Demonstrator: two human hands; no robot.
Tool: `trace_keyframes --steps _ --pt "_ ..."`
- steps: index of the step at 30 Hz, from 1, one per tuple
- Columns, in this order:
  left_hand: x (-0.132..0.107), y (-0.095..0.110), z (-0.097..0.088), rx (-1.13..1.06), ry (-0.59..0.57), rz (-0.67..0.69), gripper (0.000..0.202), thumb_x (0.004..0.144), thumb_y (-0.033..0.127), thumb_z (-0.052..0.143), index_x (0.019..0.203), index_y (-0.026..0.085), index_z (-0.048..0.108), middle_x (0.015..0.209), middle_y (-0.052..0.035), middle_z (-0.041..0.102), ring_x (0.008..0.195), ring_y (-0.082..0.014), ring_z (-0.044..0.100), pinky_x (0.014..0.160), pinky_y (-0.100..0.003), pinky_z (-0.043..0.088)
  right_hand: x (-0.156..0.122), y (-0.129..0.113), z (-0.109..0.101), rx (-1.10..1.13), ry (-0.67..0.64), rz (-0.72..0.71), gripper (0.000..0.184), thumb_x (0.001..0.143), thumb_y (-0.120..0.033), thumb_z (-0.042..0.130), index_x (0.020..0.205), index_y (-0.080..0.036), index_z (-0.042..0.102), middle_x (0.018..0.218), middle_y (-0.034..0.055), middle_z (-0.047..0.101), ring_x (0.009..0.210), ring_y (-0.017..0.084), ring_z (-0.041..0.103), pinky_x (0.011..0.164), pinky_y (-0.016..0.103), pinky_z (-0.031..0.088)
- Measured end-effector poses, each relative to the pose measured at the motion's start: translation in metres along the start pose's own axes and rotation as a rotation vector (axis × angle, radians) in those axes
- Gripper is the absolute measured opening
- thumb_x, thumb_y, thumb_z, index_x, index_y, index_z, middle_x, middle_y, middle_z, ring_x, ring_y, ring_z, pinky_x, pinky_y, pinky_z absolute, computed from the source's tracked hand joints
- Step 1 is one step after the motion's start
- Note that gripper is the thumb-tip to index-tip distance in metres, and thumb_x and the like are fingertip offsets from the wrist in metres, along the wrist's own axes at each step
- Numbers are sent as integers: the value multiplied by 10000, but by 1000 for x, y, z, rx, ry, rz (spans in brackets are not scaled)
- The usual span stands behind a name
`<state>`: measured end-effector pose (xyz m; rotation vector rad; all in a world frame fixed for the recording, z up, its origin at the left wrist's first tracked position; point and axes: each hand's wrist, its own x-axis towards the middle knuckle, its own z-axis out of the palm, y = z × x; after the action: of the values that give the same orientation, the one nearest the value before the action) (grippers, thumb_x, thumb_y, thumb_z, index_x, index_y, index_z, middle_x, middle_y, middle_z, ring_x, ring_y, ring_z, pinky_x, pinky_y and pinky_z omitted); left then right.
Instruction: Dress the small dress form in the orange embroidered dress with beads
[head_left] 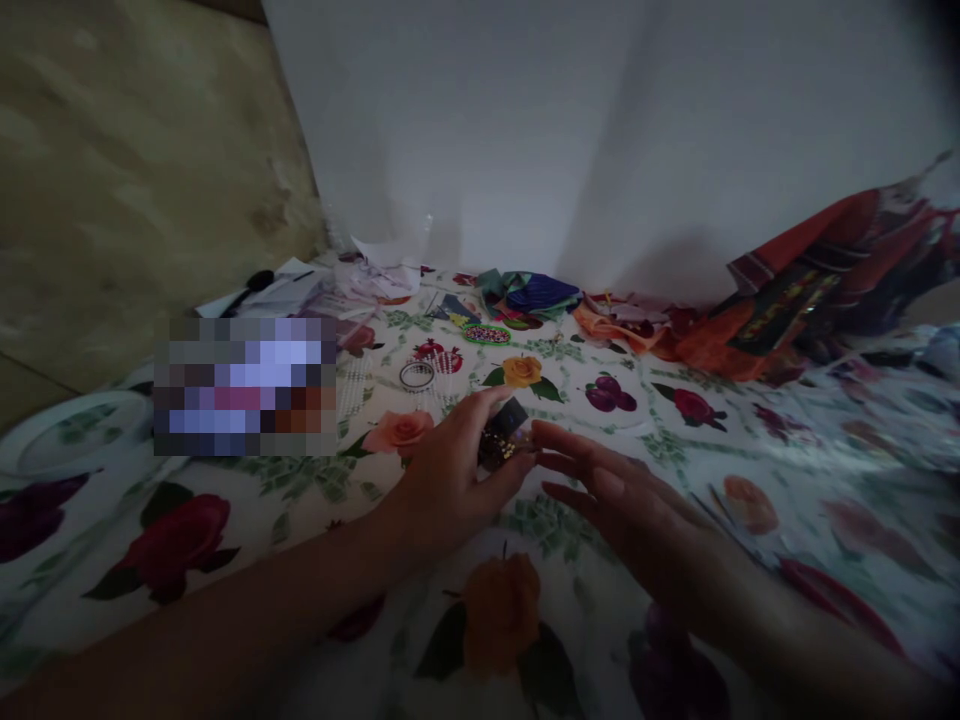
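Dark piece (512, 420): at the clock's centre, gold beads (507, 453) on its near side, above the flowered cloth (600, 620).
Left hand (442, 480): coming in from seven o'clock, thumb and fingers closed around the piece.
Right hand (637, 505): at four o'clock, fingers loosely spread, nothing visible in them; in this dimness I cannot tell whether the tips touch the piece.
Ring (417, 375): ten o'clock, lying near the left hand.
Bead tray (487, 334): twelve o'clock, green-rimmed.
Blue fabric (544, 293): twelve o'clock, beyond the tray.
Orange dress (814, 240): two o'clock, well apart.
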<state>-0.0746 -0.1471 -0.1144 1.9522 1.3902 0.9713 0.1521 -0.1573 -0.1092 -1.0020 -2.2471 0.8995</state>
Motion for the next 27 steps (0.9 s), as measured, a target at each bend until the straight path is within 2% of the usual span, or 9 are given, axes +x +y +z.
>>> trace_keyframes --steps 2,5,8,10,13,16,19,22,27 --pt "0 2 0 15 2 -23 557 909 469 610 1379 208 465 1214 -118 662 1051 -265 661 946 -460 541 4 -2 -1 255 62 117 436 1065 -347 406 1499 -345 446 1418 98 607 1278 269 610 956 506 586" --pt "1 4 -1 29 9 -33 554 907 463 609 1378 210 466 1265 -130 644 1115 -280 647 971 -475 532 12 0 -1 566 182 292 339 959 -406 620 1271 -274 630 1155 87 721 1078 247 699 919 445 596" --pt "2 2 0 42 14 -13 533 901 448 612 1365 225 474 1303 -135 634 1166 -294 631 993 -485 522 22 9 -6 682 284 410 281 838 -445 754 1007 -235 672 920 39 704 847 189 696 789 354 600" --pt "3 0 1 60 18 2 527 902 448 608 1364 235 475 1295 -130 640 1149 -291 640 985 -480 527 28 17 -14 660 324 433 286 801 -467 786 918 -233 671 851 26 677 764 171 667 711 324 589" --pt "3 -4 1 88 27 6 539 906 478 599 1377 249 472 1260 -118 654 1086 -277 662 927 -443 554 35 28 -29 514 377 399 255 828 -481 757 884 -242 688 822 29 679 744 179 662 694 333 587" --pt "3 -5 1 100 25 -19 557 907 502 592 1389 250 471 1245 -118 655 1055 -274 669 903 -429 563 35 37 -37 221 338 301 196 912 -428 668 934 -240 718 899 49 712 809 203 684 752 369 583" --pt "4 -2 0 110 -3 -53 566 911 492 582 1400 231 466 1272 -130 640 1109 -294 653 952 -462 545 29 43 -33 -145 213 79 275 1010 -324 501 1146 -203 707 1085 108 695 964 238 676 839 419 571" --pt "5 -1 -1 121 -11 -64 570 910 482 578 1403 219 463 1262 -131 640 1117 -299 646 969 -480 535 24 45 -24 -453 124 -99 380 1037 -239 393 1333 -153 616 1239 177 623 1148 292 598 916 497 545" --pt "5 -3 0 121 10 -51 544 908 455 584 1384 215 472 1198 -115 654 1022 -268 661 942 -473 547 25 41 -16 -700 -8 -151 373 1034 -247 401 1326 -135 604 1315 196 593 1234 332 530 993 560 502"
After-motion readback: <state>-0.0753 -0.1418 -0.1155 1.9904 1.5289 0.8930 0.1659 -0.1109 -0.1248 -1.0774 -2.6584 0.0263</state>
